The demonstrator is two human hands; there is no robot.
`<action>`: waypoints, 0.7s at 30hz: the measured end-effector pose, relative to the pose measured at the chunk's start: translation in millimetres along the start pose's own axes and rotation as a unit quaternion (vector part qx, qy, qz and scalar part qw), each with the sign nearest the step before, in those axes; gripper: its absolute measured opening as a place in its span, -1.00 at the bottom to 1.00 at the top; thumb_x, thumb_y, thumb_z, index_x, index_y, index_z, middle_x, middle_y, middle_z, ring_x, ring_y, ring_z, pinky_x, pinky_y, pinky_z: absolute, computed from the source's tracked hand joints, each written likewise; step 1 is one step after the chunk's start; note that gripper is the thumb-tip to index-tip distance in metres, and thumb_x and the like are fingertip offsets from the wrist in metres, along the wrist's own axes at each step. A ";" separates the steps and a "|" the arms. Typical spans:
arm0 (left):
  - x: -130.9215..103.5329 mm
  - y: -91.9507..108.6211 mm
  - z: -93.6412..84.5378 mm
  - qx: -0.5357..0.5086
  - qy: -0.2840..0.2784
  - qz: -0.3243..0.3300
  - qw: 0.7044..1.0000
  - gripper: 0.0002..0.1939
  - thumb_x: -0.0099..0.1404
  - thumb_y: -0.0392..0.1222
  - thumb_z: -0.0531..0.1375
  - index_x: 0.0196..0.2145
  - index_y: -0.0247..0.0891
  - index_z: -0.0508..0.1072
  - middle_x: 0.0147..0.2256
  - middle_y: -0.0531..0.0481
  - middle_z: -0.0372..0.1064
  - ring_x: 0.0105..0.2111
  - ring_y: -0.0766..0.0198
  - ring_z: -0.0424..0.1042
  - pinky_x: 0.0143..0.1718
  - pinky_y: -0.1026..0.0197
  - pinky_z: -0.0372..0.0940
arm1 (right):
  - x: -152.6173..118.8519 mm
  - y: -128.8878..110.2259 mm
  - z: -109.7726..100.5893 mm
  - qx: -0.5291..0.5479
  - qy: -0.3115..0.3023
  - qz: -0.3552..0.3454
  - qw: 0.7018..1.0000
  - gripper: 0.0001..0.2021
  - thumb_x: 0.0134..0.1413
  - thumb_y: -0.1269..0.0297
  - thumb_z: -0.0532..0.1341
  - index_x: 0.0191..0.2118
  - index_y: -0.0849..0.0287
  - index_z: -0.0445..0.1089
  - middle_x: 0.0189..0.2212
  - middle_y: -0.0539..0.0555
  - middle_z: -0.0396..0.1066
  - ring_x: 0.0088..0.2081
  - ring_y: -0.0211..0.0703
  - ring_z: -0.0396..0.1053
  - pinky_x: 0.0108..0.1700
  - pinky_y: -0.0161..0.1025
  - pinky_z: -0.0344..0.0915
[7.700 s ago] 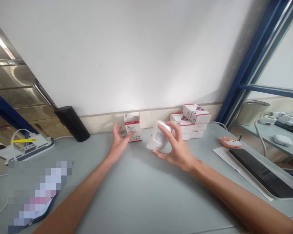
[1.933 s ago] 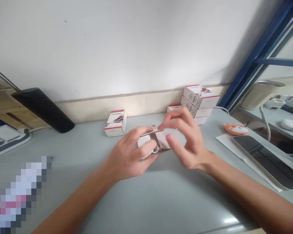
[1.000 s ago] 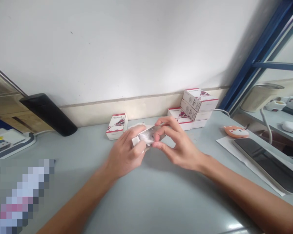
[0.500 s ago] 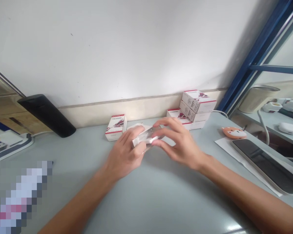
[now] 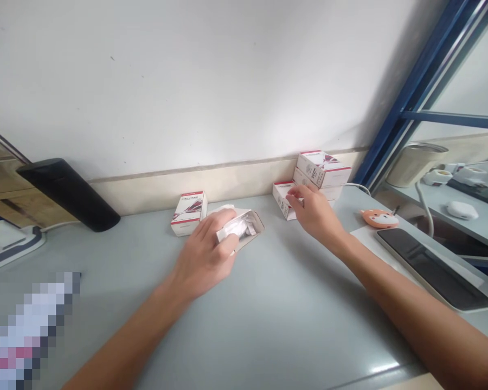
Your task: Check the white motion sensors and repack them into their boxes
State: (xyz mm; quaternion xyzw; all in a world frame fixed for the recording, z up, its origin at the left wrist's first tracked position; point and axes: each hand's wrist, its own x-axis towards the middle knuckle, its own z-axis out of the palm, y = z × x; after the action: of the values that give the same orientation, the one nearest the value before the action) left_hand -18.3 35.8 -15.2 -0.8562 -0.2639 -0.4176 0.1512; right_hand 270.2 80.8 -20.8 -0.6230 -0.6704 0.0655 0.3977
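My left hand is closed round a small white carton that lies tilted with its end open toward the right. Crumpled clear plastic wrapping shows inside it; what the wrapping covers cannot be made out. At the right, my right hand is over the front edge of a small white-and-red box, its fingers bent and pinched. Whether these fingertips grip anything is hidden. Behind that hand is a stack of like boxes. Another such box stands left of the carton, close to my left hand.
A black case leans by the wall at the left, near a white power strip. To the right are a phone on white paper and an orange animal-shaped item. A blue-framed glass pane bounds the right side.
My right hand has left the clear plastic at the carton and moved right to the boxes. The carton's open end is now uncovered. My left hand keeps its hold, and the view has shifted slightly.
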 end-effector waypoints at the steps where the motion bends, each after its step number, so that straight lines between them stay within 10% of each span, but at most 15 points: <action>1: 0.3 -0.2 -0.2 0.016 0.001 0.017 1.000 -0.65 0.25 -0.48 0.33 -0.16 -0.14 0.32 0.08 -0.18 0.45 0.11 0.00 0.54 -0.01 -0.05 0.55 | -0.4 -0.1 0.7 -0.004 0.002 0.001 1.000 -0.68 0.43 0.09 0.10 -0.05 0.15 0.52 -0.04 0.23 0.46 -0.14 0.06 0.46 -0.09 -0.05 0.32; 11: 3.6 -2.2 -2.9 0.058 -0.043 0.124 0.990 -0.62 0.24 -0.56 0.25 -0.17 -0.18 0.22 0.11 -0.33 0.36 0.09 -0.07 0.51 -0.10 -0.09 0.57 | -3.8 -7.3 1.0 -0.134 -0.039 0.064 0.988 -0.54 0.51 0.02 -0.04 0.01 0.13 0.55 0.03 0.27 0.47 -0.11 0.13 0.52 -0.19 -0.09 0.29; 17: 2.8 -3.2 -2.2 0.052 -0.042 0.124 0.990 -0.57 0.23 -0.58 0.24 -0.11 -0.17 0.20 0.12 -0.31 0.34 0.09 -0.05 0.50 -0.08 -0.10 0.57 | -3.2 -1.8 5.4 -0.076 0.085 0.006 0.993 -0.62 0.46 0.01 0.05 0.05 0.11 0.48 0.02 0.22 0.47 -0.26 -0.02 0.47 -0.27 -0.13 0.31; 21: 1.8 -3.9 -1.6 0.050 -0.043 0.124 0.990 -0.51 0.21 -0.58 0.26 -0.06 -0.16 0.20 0.13 -0.31 0.33 0.10 -0.06 0.48 -0.05 -0.11 0.55 | -19.7 -32.0 -11.5 0.029 0.200 -0.165 0.965 -0.76 0.44 0.16 0.12 -0.14 0.10 0.50 -0.13 0.16 0.45 -0.46 -0.23 0.27 -0.37 -0.18 0.26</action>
State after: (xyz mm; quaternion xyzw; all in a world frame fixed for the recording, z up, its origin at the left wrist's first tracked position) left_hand -20.6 38.8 -12.6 -0.8908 -0.1824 -0.3449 0.2329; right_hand 250.4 51.7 -3.3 -0.4926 -0.6684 -0.1075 0.5469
